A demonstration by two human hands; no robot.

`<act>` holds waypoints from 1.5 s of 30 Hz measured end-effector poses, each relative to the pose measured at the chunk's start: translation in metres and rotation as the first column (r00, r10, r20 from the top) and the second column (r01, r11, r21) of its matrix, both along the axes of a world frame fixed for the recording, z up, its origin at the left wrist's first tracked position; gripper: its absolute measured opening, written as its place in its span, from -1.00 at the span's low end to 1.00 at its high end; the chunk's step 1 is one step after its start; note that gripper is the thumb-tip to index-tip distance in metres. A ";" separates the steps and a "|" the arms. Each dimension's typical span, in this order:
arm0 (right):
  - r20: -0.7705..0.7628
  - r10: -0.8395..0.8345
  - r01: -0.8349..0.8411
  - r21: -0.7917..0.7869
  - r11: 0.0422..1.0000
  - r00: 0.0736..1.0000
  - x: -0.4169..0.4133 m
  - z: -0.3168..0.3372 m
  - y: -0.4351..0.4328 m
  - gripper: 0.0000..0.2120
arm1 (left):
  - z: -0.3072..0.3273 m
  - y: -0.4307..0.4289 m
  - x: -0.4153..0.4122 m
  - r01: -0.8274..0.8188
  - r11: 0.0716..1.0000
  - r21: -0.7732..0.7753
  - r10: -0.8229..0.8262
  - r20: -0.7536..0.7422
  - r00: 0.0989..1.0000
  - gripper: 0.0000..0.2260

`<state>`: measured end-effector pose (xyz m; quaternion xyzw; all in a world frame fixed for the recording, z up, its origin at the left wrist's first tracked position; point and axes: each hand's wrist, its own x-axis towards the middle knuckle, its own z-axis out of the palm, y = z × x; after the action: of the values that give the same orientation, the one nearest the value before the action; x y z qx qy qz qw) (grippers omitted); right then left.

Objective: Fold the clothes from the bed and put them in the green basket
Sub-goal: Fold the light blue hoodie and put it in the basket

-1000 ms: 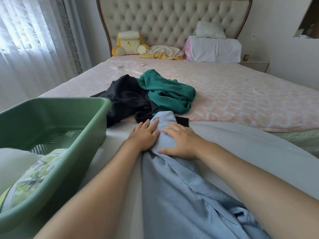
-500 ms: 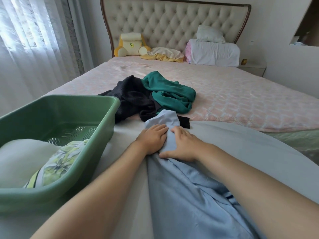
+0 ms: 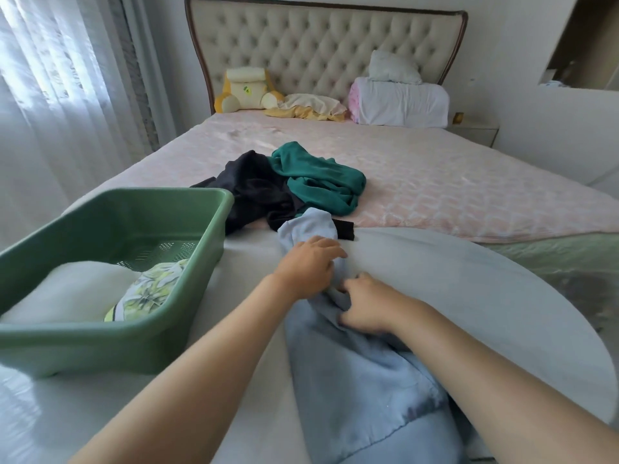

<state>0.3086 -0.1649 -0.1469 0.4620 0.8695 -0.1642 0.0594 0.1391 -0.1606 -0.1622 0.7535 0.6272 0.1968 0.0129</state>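
A light blue garment (image 3: 355, 373) lies stretched along the white sheet in front of me, its far end (image 3: 308, 229) bunched near the dark clothes. My left hand (image 3: 306, 266) rests on its upper part, fingers curled over the cloth. My right hand (image 3: 366, 308) pinches a fold of the same garment just below. The green basket (image 3: 110, 343) stands at the left, holding a white folded item (image 3: 63, 289) and a yellow-green patterned one (image 3: 150, 293). A black garment (image 3: 258, 192) and a teal garment (image 3: 321, 179) lie crumpled on the bed beyond.
The pink quilted bed cover (image 3: 452, 192) stretches to the tufted headboard (image 3: 321, 51). A yellow plush toy (image 3: 244, 92), a crumpled cloth (image 3: 311, 107) and white pillows (image 3: 402, 102) lie at the head. Sheer curtains (image 3: 50, 95) hang at the left; a nightstand (image 3: 475, 133) stands at the right.
Both hands have slid back toward me along the blue garment, the right hand going from flat to pinching a fold. My view has shifted, showing more of the basket.
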 end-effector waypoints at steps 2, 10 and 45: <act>-0.023 -0.016 0.016 -0.010 1.000 1.000 0.005 0.004 0.001 -0.60 | 0.000 -0.021 0.011 0.088 0.996 -0.025 -0.088 -0.007 0.996 -0.68; 0.140 -0.027 0.042 -0.109 0.993 0.990 0.035 0.021 0.002 -0.76 | 0.005 -0.102 0.043 0.079 0.997 -0.015 -0.079 0.031 0.996 -0.85; -0.408 -0.102 -0.094 -0.432 0.897 0.907 0.040 0.029 -0.042 -0.80 | 0.016 -0.165 0.099 0.134 0.707 -0.694 0.594 0.686 0.420 -0.87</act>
<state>0.3486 -0.2065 -0.1178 0.3918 0.8005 -0.4527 -0.0266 0.2379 -0.3251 -0.1463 0.3764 0.6559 0.3214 0.5699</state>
